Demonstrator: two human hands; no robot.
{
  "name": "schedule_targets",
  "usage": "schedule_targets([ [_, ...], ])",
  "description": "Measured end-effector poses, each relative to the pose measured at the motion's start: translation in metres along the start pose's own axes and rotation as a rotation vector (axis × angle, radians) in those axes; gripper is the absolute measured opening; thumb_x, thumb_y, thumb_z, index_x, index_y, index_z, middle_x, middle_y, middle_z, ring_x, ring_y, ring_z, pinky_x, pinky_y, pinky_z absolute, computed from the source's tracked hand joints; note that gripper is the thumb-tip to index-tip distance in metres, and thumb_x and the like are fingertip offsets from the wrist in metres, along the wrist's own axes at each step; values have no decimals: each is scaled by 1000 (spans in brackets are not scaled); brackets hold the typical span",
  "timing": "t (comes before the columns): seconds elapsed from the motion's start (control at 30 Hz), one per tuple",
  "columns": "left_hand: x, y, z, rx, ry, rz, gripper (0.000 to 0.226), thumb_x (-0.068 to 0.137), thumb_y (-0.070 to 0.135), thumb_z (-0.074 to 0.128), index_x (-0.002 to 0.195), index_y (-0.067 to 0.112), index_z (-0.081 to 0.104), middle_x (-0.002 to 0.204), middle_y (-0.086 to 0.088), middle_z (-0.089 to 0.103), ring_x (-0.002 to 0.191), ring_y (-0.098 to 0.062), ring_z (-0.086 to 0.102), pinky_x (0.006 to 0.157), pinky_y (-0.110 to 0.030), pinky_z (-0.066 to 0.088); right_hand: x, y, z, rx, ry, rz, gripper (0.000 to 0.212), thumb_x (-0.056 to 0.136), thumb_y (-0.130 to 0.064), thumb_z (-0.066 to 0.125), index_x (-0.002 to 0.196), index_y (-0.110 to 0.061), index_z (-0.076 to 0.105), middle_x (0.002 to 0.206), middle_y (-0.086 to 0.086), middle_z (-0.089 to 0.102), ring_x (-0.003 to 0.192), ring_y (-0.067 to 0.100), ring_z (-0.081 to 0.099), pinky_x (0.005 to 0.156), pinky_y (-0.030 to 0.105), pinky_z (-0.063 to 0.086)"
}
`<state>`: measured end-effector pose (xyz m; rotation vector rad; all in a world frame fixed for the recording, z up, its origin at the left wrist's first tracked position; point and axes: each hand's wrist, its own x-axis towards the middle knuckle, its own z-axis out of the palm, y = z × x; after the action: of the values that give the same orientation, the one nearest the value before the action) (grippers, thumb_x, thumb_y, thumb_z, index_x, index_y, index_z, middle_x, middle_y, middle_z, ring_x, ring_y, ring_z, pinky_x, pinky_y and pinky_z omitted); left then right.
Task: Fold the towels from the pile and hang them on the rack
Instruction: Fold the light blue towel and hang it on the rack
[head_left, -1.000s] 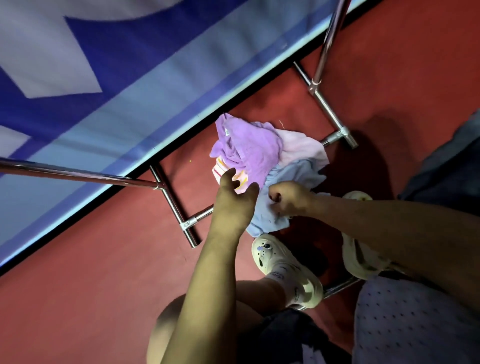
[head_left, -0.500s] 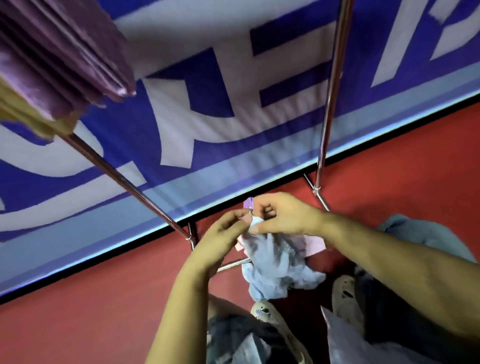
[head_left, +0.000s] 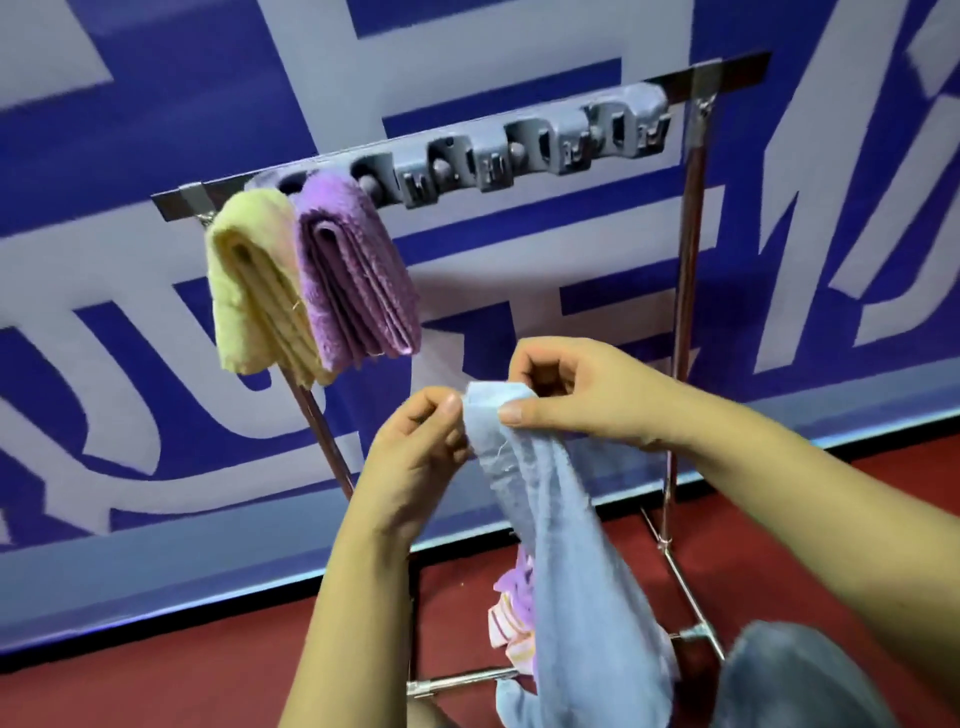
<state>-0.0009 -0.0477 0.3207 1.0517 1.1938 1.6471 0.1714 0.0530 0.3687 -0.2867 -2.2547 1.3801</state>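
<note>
Both hands pinch the top edge of a blue towel (head_left: 561, 545): the left hand (head_left: 421, 447) at one corner, the right hand (head_left: 576, 395) just beside it. The towel hangs down over the pile (head_left: 511, 613) on the red floor (head_left: 208, 670). Beyond, a yellow towel (head_left: 249, 291) and a purple towel (head_left: 353, 270) hang folded, touching, on the rack (head_left: 691, 270).

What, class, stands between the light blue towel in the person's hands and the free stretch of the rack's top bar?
Nothing visible. The light blue towel hangs from both hands below the grey clip strip; the folded yellow towel and purple towel sit off left.
</note>
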Motion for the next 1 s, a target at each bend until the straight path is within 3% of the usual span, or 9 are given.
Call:
schedule_targets([
  [0.07,1,21,1,3,99,117,15,84,25,68,70,22,64,67,1,63,64,-14,60,59,-23,49,0,-5,-8,-103,41,-22,19,80,-13,71,74,-10,53,67,2,51,60,7,43,56,18,37],
  [0.23,-4,69,9,216,226,307,27,97,16,49,72,20,58,61,7,55,54,-5,48,52,-16,43,-7,4,-16,-290,-14,48,16,78,-19,72,82,-22,57,73,-6,61,63,3,50,63,22,45],
  [0.33,-6,90,8,244,289,360,28,96,21,51,70,23,61,64,9,57,59,-4,50,55,-15,44,-15,13,-21,-421,-122,71,12,82,-24,68,86,-24,57,78,-3,63,66,1,50,64,21,44],
  [0.43,-11,104,-7,196,362,366,20,95,25,53,79,21,64,74,6,61,68,-6,55,62,-19,49,-23,24,-31,-637,-203,118,12,85,-25,63,81,-18,55,67,-6,52,59,1,43,58,18,35],
  [0.6,-18,119,-35,210,469,348,25,95,28,54,76,21,68,76,3,62,71,-9,54,66,-26,44,-33,41,-61,-780,-138,252,13,86,-21,59,76,-26,54,73,-8,57,66,2,48,63,21,38],
  [0.73,-20,122,-49,229,444,327,25,93,29,53,73,20,65,67,4,60,61,-7,53,57,-21,47,-32,43,-78,-832,21,274,12,90,-17,54,83,-25,55,88,-7,59,84,11,55,75,25,41],
  [0.87,-26,125,-66,205,442,318,18,87,31,59,79,19,70,75,-5,55,67,-13,49,57,-17,49,-30,33,-90,-619,300,156,15,91,-14,55,82,-25,60,83,-8,62,76,2,57,66,11,41],
  [1.0,-33,123,-73,197,444,304,22,96,18,52,86,18,72,76,-5,60,70,-15,48,60,-18,50,-30,29,-97,-52,542,92,9,82,-25,63,81,-17,66,73,-4,66,64,4,56,59,13,46],
])
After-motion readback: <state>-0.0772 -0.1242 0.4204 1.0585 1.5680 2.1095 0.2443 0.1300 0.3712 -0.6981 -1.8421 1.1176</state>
